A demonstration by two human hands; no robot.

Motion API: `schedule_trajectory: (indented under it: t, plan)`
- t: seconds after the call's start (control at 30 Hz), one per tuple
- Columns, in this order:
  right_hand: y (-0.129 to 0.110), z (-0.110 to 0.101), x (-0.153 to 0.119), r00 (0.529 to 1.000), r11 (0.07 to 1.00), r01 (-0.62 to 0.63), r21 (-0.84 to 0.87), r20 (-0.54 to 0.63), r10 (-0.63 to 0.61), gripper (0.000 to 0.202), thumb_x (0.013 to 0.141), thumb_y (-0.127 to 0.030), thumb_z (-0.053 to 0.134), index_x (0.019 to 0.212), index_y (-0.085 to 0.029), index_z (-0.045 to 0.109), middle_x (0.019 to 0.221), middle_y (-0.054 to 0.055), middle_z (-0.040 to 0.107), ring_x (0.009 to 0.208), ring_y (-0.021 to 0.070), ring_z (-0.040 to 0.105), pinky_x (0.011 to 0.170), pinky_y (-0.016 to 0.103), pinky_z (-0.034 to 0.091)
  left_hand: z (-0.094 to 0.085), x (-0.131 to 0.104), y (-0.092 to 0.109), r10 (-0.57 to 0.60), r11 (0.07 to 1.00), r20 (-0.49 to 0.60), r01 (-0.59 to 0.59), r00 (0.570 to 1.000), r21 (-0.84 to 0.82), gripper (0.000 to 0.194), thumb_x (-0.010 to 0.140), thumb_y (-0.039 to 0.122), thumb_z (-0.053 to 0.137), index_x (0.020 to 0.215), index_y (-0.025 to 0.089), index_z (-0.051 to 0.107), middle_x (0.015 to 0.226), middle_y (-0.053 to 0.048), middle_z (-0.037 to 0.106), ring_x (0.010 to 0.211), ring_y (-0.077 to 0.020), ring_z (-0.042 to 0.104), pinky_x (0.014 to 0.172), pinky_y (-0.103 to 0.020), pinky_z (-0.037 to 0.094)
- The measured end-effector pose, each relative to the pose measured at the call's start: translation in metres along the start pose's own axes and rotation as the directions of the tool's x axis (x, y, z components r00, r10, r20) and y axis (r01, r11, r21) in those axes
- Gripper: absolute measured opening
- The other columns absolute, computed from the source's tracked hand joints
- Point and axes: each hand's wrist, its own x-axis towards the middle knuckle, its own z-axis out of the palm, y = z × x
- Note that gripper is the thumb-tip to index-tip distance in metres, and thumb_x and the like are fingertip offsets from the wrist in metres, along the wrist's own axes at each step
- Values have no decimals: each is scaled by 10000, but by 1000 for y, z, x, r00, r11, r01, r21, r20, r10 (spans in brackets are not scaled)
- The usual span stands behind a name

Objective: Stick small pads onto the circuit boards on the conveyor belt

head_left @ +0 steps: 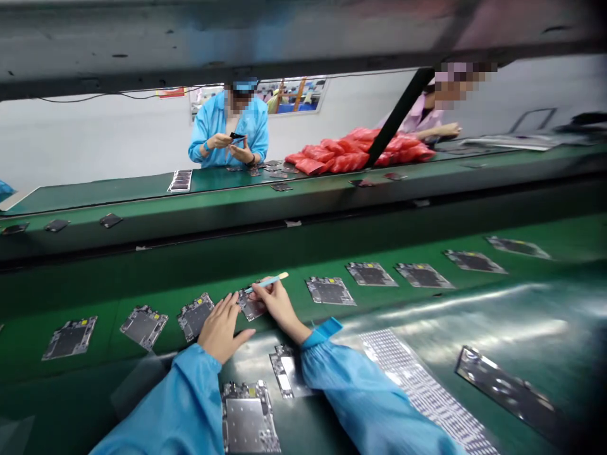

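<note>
Circuit board (250,309) lies on the green belt (313,262), partly hidden, near the middle of the view. At its three o'clock, the right hand (281,308) pinches a pale-blue stick (268,282), whose cream end points to two o'clock. The left hand (219,330) sits at eight o'clock, thumb wide of the fingers; whether it touches the board is hard to tell. A silver-topped board (249,420) lies at six o'clock, a dotted sheet (422,385) at four. At twelve, beyond the belt, a person in blue (227,126) handles a dark piece (237,136).
</note>
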Motion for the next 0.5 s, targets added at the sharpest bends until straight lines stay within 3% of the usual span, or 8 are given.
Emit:
schedule_trajectory:
  t: [0.2, 0.5]
  plan:
    - [5, -13, 5, 1000, 999, 15, -47, -15, -16, 106, 894, -239, 622, 895, -135, 609, 701, -37, 621, 586, 122, 620, 583, 283, 536, -1, 6, 5, 47, 998, 45, -48, 998, 31, 380, 885, 407, 556, 1170, 159, 520, 1424, -118, 457, 1320, -281, 404, 1060, -428, 389]
    - [0, -22, 9, 989, 999, 28, 26, -145, -24, 120, 905, -249, 608, 891, -130, 609, 720, -31, 618, 545, 103, 592, 521, 248, 518, 6, 20, 23, 86, 994, 60, -90, 995, 65, 360, 910, 354, 474, 1143, 92, 557, 1403, -197, 457, 1305, -360, 403, 1052, -510, 353]
